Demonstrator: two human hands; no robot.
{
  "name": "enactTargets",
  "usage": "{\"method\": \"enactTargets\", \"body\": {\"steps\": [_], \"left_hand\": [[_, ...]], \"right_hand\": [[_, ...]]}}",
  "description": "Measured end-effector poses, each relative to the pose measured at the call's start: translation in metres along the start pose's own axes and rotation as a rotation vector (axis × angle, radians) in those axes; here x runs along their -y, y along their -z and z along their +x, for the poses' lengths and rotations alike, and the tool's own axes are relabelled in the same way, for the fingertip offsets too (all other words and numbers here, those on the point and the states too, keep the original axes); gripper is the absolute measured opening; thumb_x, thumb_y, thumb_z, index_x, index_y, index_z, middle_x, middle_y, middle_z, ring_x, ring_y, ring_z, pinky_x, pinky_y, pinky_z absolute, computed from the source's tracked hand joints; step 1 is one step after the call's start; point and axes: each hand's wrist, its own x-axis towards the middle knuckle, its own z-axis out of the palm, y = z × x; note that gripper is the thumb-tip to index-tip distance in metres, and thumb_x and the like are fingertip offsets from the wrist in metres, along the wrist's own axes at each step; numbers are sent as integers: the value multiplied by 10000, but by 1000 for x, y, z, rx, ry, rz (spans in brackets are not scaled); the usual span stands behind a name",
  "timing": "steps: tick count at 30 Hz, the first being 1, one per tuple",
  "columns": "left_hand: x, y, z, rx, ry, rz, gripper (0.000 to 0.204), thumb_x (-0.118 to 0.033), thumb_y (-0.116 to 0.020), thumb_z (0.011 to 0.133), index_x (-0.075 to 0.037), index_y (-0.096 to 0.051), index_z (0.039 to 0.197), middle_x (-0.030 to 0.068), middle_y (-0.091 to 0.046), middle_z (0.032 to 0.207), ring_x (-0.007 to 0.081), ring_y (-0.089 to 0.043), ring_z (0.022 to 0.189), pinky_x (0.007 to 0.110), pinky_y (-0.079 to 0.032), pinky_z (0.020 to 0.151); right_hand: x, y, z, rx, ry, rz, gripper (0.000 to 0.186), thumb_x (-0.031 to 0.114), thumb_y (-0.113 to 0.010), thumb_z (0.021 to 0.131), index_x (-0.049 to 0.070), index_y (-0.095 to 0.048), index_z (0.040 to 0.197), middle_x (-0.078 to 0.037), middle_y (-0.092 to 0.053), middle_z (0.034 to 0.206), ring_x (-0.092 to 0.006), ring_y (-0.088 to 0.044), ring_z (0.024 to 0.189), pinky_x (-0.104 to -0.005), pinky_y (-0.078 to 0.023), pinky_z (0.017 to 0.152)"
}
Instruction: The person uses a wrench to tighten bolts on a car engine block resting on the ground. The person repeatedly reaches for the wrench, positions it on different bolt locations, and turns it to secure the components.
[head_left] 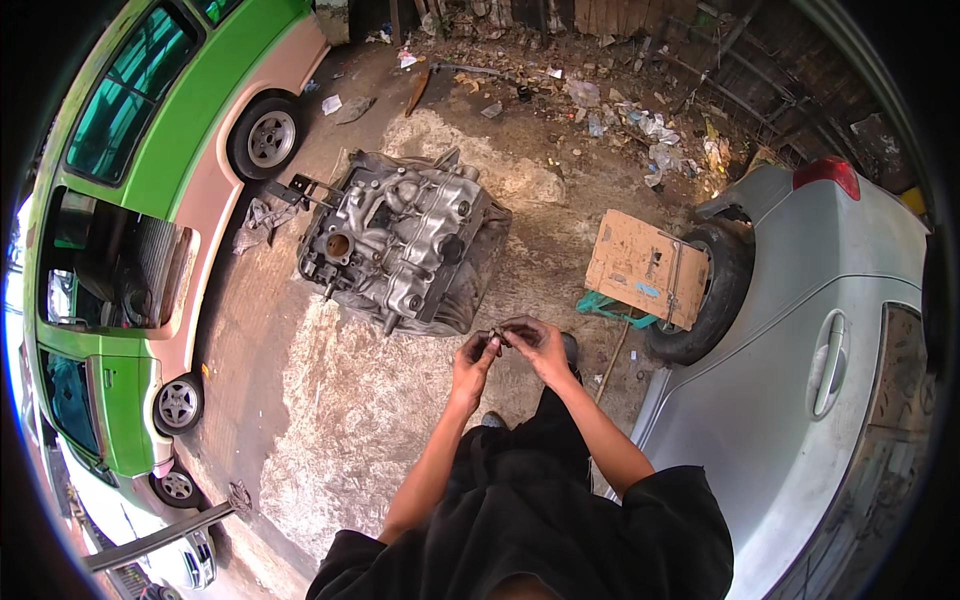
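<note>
In front of my body, both hands meet with their fingertips almost touching. My left hand (471, 372) pinches with thumb and fingers, and my right hand (542, 352) reaches in from the other side in a similar pinch. Between them is something small that I cannot make out. Dark grime covers the fingers of both hands. Just beyond them a grey metal car engine (410, 235) rests low on the ground, with its intake pipes and a round opening facing up. Neither hand touches it.
A green and pink van (215, 150) stands at the left, a silver car (760, 400) at the right. By the car's wheel (722, 290), a cardboard sheet (645, 265) lies over a teal frame (605, 308). A rag (262, 225) is left of the engine; litter (660, 145) covers the far ground.
</note>
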Motion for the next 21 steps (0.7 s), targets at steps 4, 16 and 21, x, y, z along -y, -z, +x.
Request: {"method": "enactTargets", "body": {"steps": [4,16,21], "left_hand": [[-14,74,-34,-156,132,-144,195,-239,-648,941,-45,-632,954,-30,-572,814,48,-463,723,210,-366,640],[-34,251,-14,-186,129,-349,178,-157,-654,933,-9,-614,1022,-63,-484,706,27,-354,567,209,-256,500],[-68,345,10,-230,209,-201,205,-206,-670,917,-44,-626,1034,-72,-479,660,35,-382,556,209,-283,498]], "right_hand": [[-3,-85,-17,93,-28,-151,187,113,-696,879,-2,-685,1025,-56,-696,960,-135,-637,907,-296,-504,779],[-49,-260,37,122,22,-96,181,154,-727,852,16,-690,965,-54,-666,964,-146,-620,880,-295,-498,760],[-62,-344,84,201,15,-131,185,117,-711,861,10,-669,1007,-67,-665,966,-137,-623,860,-287,-503,746]]}}
